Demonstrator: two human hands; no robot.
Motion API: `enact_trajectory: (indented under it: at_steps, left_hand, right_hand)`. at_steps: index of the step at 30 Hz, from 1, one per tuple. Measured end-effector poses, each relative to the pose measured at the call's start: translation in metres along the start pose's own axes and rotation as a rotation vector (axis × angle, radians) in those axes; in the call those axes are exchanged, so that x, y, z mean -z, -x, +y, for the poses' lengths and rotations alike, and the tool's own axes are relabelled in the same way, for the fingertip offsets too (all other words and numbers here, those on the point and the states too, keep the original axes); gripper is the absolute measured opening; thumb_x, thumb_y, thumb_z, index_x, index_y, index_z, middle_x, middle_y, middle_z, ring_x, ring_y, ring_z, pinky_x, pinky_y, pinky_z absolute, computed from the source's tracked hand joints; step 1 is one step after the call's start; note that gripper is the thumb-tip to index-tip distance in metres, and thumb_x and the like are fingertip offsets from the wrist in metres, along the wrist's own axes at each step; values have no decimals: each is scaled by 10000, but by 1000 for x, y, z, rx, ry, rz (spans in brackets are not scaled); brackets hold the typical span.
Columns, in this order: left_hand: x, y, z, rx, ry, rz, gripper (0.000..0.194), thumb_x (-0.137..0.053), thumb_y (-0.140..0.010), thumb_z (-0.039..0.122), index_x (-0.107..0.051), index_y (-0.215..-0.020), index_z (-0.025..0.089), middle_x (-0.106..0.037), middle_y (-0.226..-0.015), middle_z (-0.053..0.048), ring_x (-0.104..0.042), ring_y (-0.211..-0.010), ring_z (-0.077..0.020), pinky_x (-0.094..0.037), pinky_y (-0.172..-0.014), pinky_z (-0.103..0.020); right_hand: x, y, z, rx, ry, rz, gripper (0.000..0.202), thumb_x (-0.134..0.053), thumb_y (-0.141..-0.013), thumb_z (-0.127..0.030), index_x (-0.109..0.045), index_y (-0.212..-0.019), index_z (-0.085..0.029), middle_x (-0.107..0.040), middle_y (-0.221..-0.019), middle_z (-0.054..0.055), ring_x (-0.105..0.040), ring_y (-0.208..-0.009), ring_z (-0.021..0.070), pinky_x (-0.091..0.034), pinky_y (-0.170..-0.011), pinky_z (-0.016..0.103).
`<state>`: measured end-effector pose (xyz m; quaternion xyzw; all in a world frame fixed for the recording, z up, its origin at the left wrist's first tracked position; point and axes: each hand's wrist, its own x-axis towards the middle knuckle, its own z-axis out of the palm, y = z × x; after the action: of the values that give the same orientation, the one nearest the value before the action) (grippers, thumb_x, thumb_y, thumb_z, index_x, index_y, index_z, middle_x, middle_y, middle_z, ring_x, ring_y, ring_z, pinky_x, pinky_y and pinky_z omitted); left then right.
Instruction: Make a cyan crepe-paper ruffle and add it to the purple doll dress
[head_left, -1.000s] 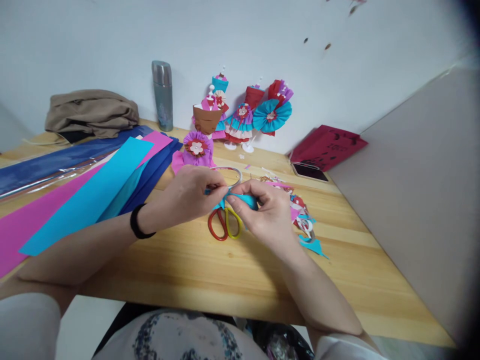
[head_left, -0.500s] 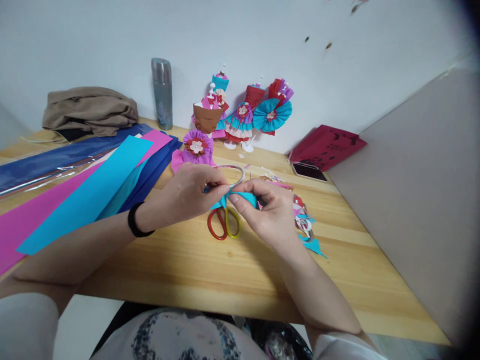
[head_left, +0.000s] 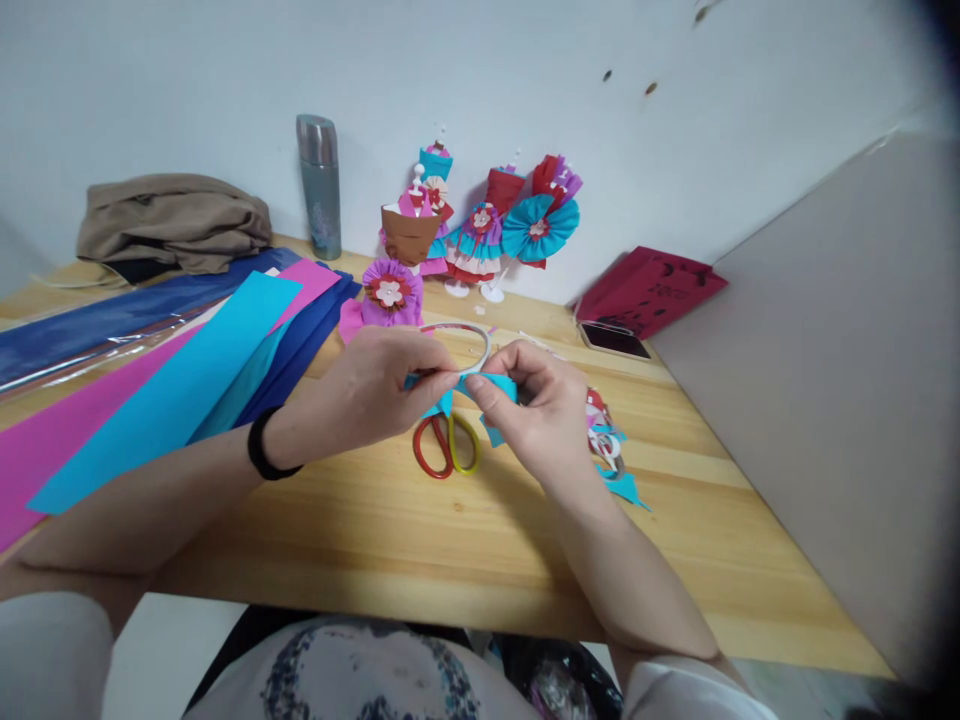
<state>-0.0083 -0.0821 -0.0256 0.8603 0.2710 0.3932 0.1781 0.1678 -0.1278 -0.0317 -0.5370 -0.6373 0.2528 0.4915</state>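
Both my hands meet over the middle of the table with their fingers pinched. My left hand (head_left: 367,390) grips one end of a turquoise paper strip (head_left: 444,402), close to a thin white tape roll (head_left: 486,345). My right hand (head_left: 536,410) pinches the strip a little further right, with a loose paper corner hanging below its fingers. The roll's ring rises behind the fingertips and its lower edge touches them. Which fingers bear the roll is partly hidden. Just below the paper lie scissors (head_left: 430,450) with one red and one yellow handle, blades covered.
Long pink and turquoise paper sheets (head_left: 172,385) spread across the left. Paper-dressed stands and flowers (head_left: 411,238) line the wall beside a thermos (head_left: 319,190) and a brown cloth (head_left: 176,220). A phone (head_left: 615,340), a magenta bag (head_left: 652,290) and scraps (head_left: 621,488) are rightward.
The fingertips have shifted slightly along the strip, and my right hand has turned a little. More turquoise paper shows between the hands and hangs below the right one. The tape ring has tilted slightly.
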Motion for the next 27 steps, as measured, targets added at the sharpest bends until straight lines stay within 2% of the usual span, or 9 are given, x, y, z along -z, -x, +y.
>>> enact_trajectory:
  at_steps: [5, 10, 15, 17, 19, 21, 23, 25, 27]
  left_hand:
    - [3, 0, -1, -74, -41, -28, 266, -546, -885, 176, -573, -621, 160, -574, -593, 8, -433, -565, -94, -335, -540, -248]
    - [8, -3, -10, -103, -11, -142, 220, -542, -898, 193, -629, -699, 159, -621, -651, 7, -514, -598, -93, -362, -564, -232]
    - [10, -8, -19, -131, 45, -217, 164, -569, -935, 243, -702, -878, 165, -712, -817, -27, -624, -742, -127, -453, -665, -240]
    - [13, -10, -18, -183, 72, -157, 151, -626, -922, 272, -697, -1013, 175, -740, -1006, -65, -661, -932, -165, -492, -827, -281]
    - [16, -10, -14, -210, 36, -1, 200, -691, -885, 308, -683, -1045, 187, -724, -1098, -85, -634, -1054, -197, -472, -938, -333]
    - [16, -7, -8, -192, -21, 252, 146, -719, -862, 326, -677, -891, 189, -716, -934, -58, -618, -933, -183, -466, -871, -338]
    - [10, -2, -3, -133, -2, 436, 269, -705, -871, 317, -595, -667, 180, -595, -645, 3, -515, -669, -124, -422, -678, -299]
    - [-2, 3, 0, -1, 145, 338, 370, -721, -847, 329, -525, -575, 172, -506, -552, 31, -430, -544, -87, -348, -520, -255]
    - [-17, 5, 2, 163, 313, 143, 231, -702, -842, 343, -627, -718, 163, -642, -698, -13, -546, -595, -100, -426, -522, -232]
  right_hand:
    - [-1, -1, 2, -30, -56, 1, 220, -668, -730, -287, -463, -677, -229, -503, -527, -65, -459, -458, 92, -349, -447, 232]
    - [-1, -4, 5, -40, -149, -116, 233, -665, -744, -279, -559, -945, -228, -478, -531, -100, -477, -453, 98, -358, -439, 221]
    - [3, -10, 5, -144, -253, -226, 157, -666, -717, -323, -566, -738, -204, -535, -500, -73, -484, -398, 88, -378, -403, 215]
    - [5, -12, 6, -166, -301, -189, 157, -664, -706, -323, -563, -722, -204, -545, -476, -73, -494, -379, 91, -379, -392, 213]
    - [6, -14, 7, -169, -342, -101, 154, -665, -708, -322, -564, -721, -206, -544, -464, -73, -498, -374, 92, -387, -396, 217]
    - [7, -16, 7, -163, -381, 17, 158, -668, -714, -327, -563, -739, -212, -546, -473, -75, -504, -380, 94, -411, -418, 229]
    - [7, -17, 7, -161, -427, 111, 180, -672, -711, -342, -548, -764, -222, -549, -490, -80, -508, -388, 98, -436, -442, 245]
    - [5, -16, 5, -164, -468, 146, 205, -668, -708, -362, -526, -780, -232, -536, -487, -84, -512, -397, 104, -450, -459, 256]
    - [2, -13, 3, -166, -489, 141, 220, -656, -718, -385, -508, -788, -238, -511, -472, -89, -513, -403, 109, -457, -470, 263]
